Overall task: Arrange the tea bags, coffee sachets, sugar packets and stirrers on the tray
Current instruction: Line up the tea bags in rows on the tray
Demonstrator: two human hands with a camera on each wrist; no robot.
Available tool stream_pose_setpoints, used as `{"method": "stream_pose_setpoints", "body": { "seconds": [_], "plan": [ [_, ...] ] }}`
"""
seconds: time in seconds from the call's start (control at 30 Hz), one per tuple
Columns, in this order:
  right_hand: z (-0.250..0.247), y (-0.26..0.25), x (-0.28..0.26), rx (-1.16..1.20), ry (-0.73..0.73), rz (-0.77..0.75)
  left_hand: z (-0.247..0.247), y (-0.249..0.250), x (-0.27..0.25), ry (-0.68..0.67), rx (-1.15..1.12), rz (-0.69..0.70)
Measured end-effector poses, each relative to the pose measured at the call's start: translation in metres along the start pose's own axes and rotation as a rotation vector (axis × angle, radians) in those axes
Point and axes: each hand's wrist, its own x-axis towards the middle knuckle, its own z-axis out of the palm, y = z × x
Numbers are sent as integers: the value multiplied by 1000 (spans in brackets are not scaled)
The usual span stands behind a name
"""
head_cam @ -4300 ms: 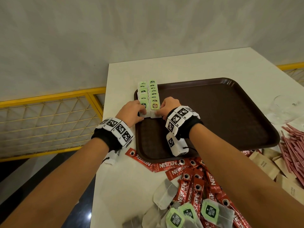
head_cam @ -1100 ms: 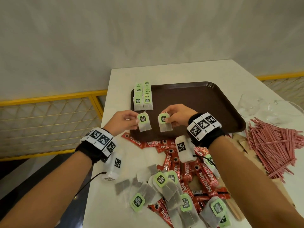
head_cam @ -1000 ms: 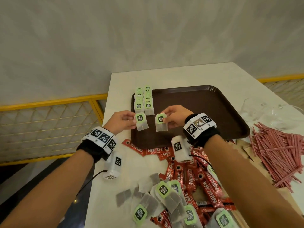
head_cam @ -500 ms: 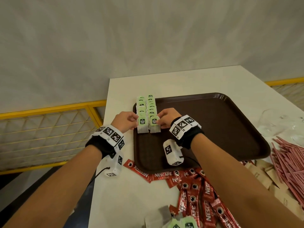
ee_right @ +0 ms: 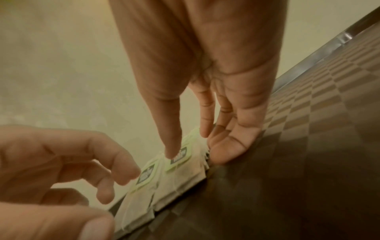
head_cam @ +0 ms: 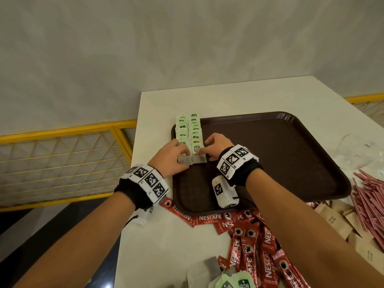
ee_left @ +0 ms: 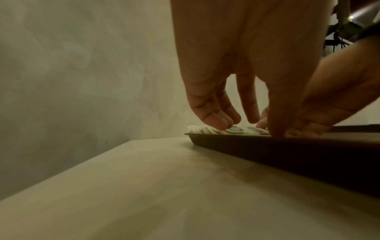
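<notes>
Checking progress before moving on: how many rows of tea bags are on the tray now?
2 rows, side by side along the tray's left edge: the left row under the left hand, the right row under the right hand.

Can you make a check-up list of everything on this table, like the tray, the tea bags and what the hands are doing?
Surface: white table, brown tray on it.
Job's things: two rows of tea bags along the tray's left edge; coffee sachets, sugar packets and stirrers off the tray.
Clutter: clear glassware at right.
Grips: left hand and right hand press fingertips on the nearest tea bags.
Cables: thin black wire under the left wrist.
Surroundings: grey wall, yellow railing.
</notes>
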Motion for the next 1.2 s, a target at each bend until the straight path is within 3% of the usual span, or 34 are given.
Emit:
{"method": "stream_pose_setpoints", "body": {
  "seconds": [0.27, 1.2],
  "plan": [
    [2, -8, -4, -190, -57, -11, 2, 1, 5, -1, 66, -60],
    [3, -9, -4, -88, 14, -31, -3, 3, -1, -17, 98, -58]
  ]
}}
